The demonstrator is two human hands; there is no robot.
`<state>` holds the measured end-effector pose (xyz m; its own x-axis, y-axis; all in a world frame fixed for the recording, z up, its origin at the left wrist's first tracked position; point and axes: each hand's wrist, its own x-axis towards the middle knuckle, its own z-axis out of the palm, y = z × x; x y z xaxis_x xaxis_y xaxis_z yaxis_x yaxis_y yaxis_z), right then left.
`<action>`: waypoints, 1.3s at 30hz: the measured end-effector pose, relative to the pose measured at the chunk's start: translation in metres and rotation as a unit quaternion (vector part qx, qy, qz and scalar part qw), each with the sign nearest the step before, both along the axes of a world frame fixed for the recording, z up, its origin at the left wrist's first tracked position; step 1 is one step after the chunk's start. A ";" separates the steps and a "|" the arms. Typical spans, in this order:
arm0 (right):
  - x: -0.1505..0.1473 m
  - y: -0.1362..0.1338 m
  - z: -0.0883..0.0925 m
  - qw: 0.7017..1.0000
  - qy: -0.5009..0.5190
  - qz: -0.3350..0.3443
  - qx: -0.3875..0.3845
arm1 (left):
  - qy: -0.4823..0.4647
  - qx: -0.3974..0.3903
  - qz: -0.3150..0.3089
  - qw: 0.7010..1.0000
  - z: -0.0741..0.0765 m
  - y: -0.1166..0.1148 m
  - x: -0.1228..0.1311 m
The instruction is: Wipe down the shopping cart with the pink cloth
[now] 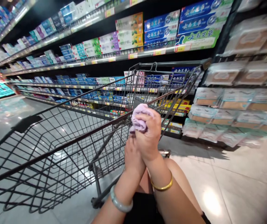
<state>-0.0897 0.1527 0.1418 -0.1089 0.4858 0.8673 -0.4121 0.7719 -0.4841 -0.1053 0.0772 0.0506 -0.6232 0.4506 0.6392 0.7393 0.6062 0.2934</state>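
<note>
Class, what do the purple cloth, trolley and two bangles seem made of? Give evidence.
Purple cloth: soft, matt textile, perhaps terry; it bunches in folds.
Trolley: probably dark-coated metal; thin wire grid.
Pale bangle: perhaps jade or glass; smooth, glossy.
Yellow bangle: apparently gold-coloured metal; bright shine.

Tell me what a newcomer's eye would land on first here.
Likely the bunched lilac cloth in the right hand, near the picture's centre. Next, the dark wire shopping cart spanning the left and middle, with shelves of boxes behind it.
</note>
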 end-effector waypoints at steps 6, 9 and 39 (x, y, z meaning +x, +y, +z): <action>0.004 0.014 0.001 0.998 0.018 -0.028 -0.060 | 0.094 -0.021 -0.022 0.995 0.024 -0.023 0.013; 0.006 0.003 0.002 0.999 -0.013 0.044 -0.004 | 0.108 -0.024 -0.047 0.993 0.054 -0.052 0.019; 0.000 -0.002 -0.015 0.999 -0.012 -0.021 -0.041 | -0.010 -0.274 0.208 0.939 0.188 -0.110 -0.033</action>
<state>-0.0895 0.1502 0.1272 -0.1077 0.5602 0.8213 -0.3668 0.7454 -0.5566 -0.1382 -0.0331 0.2384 -0.8274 0.4239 0.3684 0.4029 0.9050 -0.1365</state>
